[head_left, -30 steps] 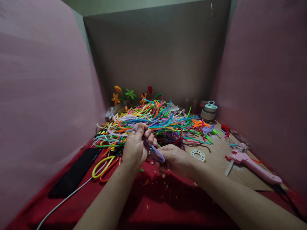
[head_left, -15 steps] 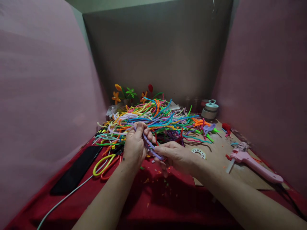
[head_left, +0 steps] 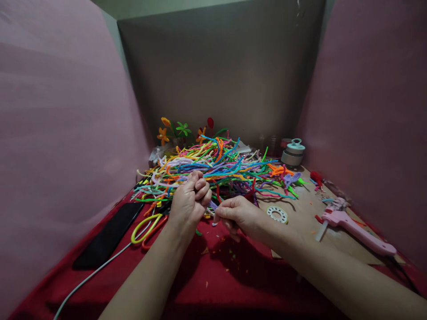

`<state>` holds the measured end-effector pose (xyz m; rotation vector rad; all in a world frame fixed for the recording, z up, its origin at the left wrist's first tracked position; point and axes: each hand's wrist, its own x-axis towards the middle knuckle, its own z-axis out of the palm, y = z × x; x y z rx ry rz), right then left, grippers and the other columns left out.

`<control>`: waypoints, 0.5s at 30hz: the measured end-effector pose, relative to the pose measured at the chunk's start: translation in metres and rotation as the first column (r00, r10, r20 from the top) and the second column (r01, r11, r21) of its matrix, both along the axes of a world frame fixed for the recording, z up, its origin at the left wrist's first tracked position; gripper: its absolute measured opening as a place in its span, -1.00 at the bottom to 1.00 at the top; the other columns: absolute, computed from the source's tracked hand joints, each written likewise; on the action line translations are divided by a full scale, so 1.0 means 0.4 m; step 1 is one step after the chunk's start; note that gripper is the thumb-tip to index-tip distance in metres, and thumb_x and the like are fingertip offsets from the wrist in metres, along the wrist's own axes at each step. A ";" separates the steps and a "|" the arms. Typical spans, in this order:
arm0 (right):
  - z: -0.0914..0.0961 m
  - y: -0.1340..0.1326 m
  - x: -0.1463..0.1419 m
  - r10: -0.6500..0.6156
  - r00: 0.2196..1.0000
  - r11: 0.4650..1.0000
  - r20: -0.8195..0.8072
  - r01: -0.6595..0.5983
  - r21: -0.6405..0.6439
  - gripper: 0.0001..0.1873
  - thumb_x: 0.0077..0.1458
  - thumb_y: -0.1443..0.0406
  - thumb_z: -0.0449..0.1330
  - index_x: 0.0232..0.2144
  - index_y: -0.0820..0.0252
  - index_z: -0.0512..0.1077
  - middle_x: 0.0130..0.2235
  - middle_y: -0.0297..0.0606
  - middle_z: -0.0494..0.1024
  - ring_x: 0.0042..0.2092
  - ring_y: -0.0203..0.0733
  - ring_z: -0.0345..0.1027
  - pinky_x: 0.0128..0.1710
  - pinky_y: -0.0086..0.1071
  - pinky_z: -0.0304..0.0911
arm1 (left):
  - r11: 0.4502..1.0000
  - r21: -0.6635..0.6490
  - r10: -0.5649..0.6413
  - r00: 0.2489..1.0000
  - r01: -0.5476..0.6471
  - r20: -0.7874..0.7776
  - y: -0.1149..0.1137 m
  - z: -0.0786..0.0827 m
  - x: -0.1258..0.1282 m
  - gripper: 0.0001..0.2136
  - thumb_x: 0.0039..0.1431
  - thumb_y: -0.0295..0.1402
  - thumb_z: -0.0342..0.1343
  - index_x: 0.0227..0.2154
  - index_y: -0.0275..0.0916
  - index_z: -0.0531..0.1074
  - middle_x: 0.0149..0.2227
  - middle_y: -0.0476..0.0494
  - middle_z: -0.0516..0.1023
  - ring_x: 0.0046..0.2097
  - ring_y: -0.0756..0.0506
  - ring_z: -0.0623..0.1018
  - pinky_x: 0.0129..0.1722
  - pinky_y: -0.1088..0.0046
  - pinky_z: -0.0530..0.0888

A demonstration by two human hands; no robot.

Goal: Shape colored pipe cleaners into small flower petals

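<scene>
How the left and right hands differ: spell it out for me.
The left hand is curled into a fist, while the right hand pinches between thumb and forefinger. The left hand is nearer the flat black slab; the right hand is nearer the pink glue gun. Both hold the purple fuzzy strip.

Up over the tabletop (head_left: pixel 247 291), in from its near edge, a light-purple strand (head_left: pixel 212 205) shows just 1 short slanting stretch, ends hidden!
</scene>
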<state>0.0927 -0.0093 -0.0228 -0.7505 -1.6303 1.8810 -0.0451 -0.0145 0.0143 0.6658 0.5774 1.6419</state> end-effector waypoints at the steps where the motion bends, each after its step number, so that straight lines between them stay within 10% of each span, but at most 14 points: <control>1: 0.004 -0.002 -0.001 0.000 1.000 1.000 0.020 0.000 -0.010 -0.79 -0.05 0.25 0.14 -0.58 0.31 0.41 -0.79 -0.49 0.22 -0.80 -0.45 0.01 -0.83 -0.55 -0.07 | 1.000 -0.001 0.015 1.000 -0.015 0.005 -0.001 0.002 -0.002 -0.84 0.14 -0.33 0.06 -0.48 -0.28 0.25 -0.68 0.19 0.06 -0.75 0.18 0.04 -0.79 0.68 0.00; 8: 0.018 -0.007 0.021 -0.059 0.998 0.998 0.008 0.059 -0.021 -0.77 -0.07 0.19 0.16 -0.52 0.30 0.42 -0.74 -0.51 0.26 -0.79 -0.46 0.05 -0.83 -0.55 0.01 | 0.989 0.147 0.025 0.999 -0.020 -0.030 0.001 0.004 -0.009 -0.79 -0.02 -0.30 0.21 -0.35 -0.30 0.38 -0.52 0.02 0.39 -0.54 0.10 0.40 -0.57 0.61 0.34; 15: -0.006 0.014 0.042 -0.154 0.981 0.988 -0.122 0.150 -0.038 -0.68 -0.04 0.11 0.17 -0.46 0.30 0.39 -0.71 -0.50 0.28 -0.76 -0.46 0.08 -0.81 -0.56 -0.03 | 0.990 -0.103 -0.142 0.796 0.101 -0.588 -0.011 -0.021 0.024 -0.79 -0.18 -0.37 0.29 -0.42 -0.35 0.51 -0.51 -0.08 0.50 -0.51 0.04 0.44 -0.49 0.56 0.34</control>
